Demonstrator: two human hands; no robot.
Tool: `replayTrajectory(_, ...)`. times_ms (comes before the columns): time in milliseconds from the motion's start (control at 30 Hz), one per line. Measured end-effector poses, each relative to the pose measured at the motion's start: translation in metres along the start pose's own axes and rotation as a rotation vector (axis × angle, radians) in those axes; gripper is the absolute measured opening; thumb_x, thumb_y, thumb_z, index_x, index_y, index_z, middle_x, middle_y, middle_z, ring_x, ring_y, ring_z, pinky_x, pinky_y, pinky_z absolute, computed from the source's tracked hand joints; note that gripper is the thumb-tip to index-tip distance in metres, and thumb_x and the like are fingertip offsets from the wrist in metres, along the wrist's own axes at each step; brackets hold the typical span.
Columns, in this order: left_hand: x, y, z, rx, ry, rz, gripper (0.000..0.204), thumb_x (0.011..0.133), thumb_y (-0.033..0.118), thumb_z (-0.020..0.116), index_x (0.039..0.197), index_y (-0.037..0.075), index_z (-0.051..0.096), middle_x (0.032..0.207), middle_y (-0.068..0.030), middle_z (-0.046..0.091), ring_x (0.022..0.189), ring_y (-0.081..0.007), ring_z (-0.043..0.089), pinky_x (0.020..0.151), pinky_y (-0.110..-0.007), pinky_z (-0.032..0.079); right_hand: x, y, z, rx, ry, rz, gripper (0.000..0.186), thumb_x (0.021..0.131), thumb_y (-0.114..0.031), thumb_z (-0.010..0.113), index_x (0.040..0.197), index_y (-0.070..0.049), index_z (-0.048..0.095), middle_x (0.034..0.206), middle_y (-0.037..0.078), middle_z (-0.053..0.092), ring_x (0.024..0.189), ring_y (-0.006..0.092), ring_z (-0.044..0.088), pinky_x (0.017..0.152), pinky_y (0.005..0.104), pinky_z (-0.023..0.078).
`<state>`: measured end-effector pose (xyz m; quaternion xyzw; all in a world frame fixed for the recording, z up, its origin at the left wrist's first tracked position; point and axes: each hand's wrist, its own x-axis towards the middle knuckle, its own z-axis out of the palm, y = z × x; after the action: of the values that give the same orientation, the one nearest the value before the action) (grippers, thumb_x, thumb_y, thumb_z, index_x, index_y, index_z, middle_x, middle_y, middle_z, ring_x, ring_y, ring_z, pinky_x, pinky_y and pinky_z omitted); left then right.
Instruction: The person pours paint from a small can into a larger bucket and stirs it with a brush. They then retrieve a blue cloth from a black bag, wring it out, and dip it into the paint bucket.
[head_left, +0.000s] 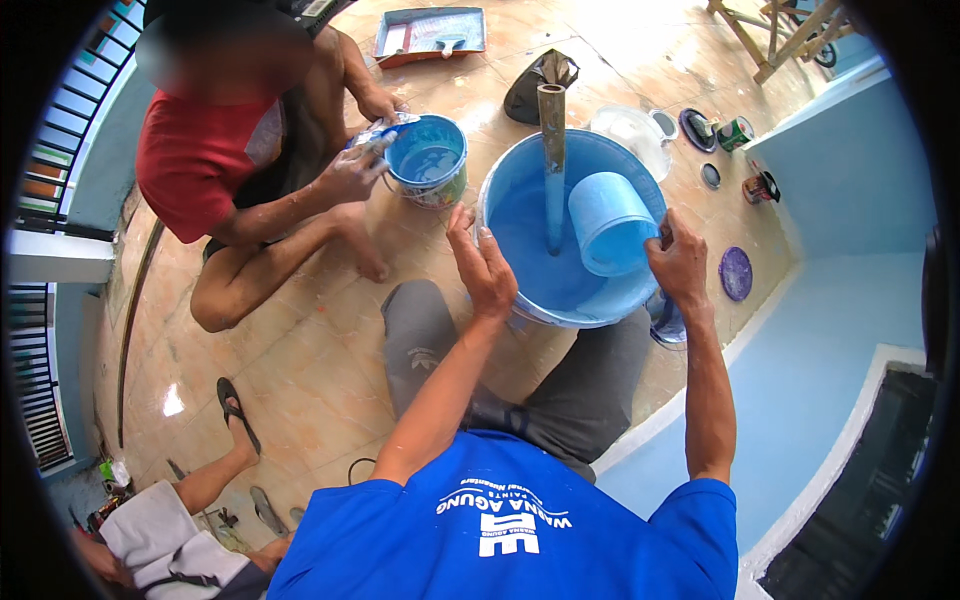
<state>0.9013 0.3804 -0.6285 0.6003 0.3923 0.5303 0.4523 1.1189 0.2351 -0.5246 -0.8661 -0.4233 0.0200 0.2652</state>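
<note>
A large blue bucket [515,275] of blue paint is in front of me, with a bamboo pole [552,120] standing in it. A smaller light-blue pail [607,230] lies tilted inside, toward the right. My right hand [678,258] is closed on that pail's edge at the bucket's right rim. My left hand [485,265] rests against the bucket's left outer side, fingers extended. To the left, a co-worker in a red shirt [200,170] handles a blue-smeared tool [390,130] over a small paint bucket [428,185].
A paint tray [430,35], black bag [525,100], several cans [733,133] and a purple lid [736,273] sit on the tiles. Another person's leg [210,480] is at lower left. A blue wall [830,310] borders the right; a wooden frame [775,45] stands behind.
</note>
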Motion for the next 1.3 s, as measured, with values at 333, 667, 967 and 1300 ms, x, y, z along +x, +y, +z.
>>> replayTrajectory(333, 0.001, -0.001, -0.002, 0.082, -0.002, 0.047, 0.046, 0.102, 0.014, 0.041, 0.144, -0.006, 0.039, 0.133, -0.0213, 0.052, 0.123, -0.0287, 0.053, 0.109, -0.041, 0.040, -0.026, 0.002, 0.005, 0.010, 0.129, -0.031, 0.017, 0.076, -0.005, 0.065, 0.083, -0.001, 0.049, 0.067, 0.019, 0.057, 0.062, 0.0376, 0.060, 0.059, 0.0447, 0.047)
replayTrajectory(667, 0.001, 0.003, -0.003, 0.049, -0.024, 0.013, 0.039, 0.102, 0.012, 0.042, 0.134, -0.010, 0.045, 0.145, -0.0308, 0.043, 0.138, -0.0440, 0.041, 0.118, -0.049, 0.029, -0.037, 0.006, 0.015, 0.064, 0.262, -0.102, 0.027, 0.085, -0.012, 0.074, 0.080, -0.001, 0.049, 0.064, 0.019, 0.057, 0.057, 0.0360, 0.060, 0.054, 0.0420, 0.046)
replayTrajectory(967, 0.002, 0.002, -0.003, 0.058, -0.013, 0.025, 0.036, 0.101, 0.012, 0.044, 0.131, -0.009, 0.046, 0.144, -0.0309, 0.044, 0.136, -0.0446, 0.042, 0.117, -0.049, 0.030, -0.050, 0.011, 0.023, 0.217, 0.385, -0.092, 0.024, 0.085, -0.006, 0.073, 0.079, -0.002, 0.049, 0.062, 0.013, 0.058, 0.053, 0.0191, 0.058, 0.051, 0.0338, 0.044)
replayTrajectory(1300, 0.002, 0.001, -0.003, 0.063, -0.017, 0.045, 0.036, 0.102, 0.013, 0.044, 0.132, -0.008, 0.047, 0.143, -0.0300, 0.045, 0.136, -0.0439, 0.043, 0.116, -0.049, 0.032, -0.047, 0.008, 0.005, 0.191, 0.470, -0.098, 0.026, 0.084, -0.010, 0.075, 0.081, -0.002, 0.051, 0.067, 0.011, 0.058, 0.056, 0.0193, 0.056, 0.056, 0.0319, 0.045)
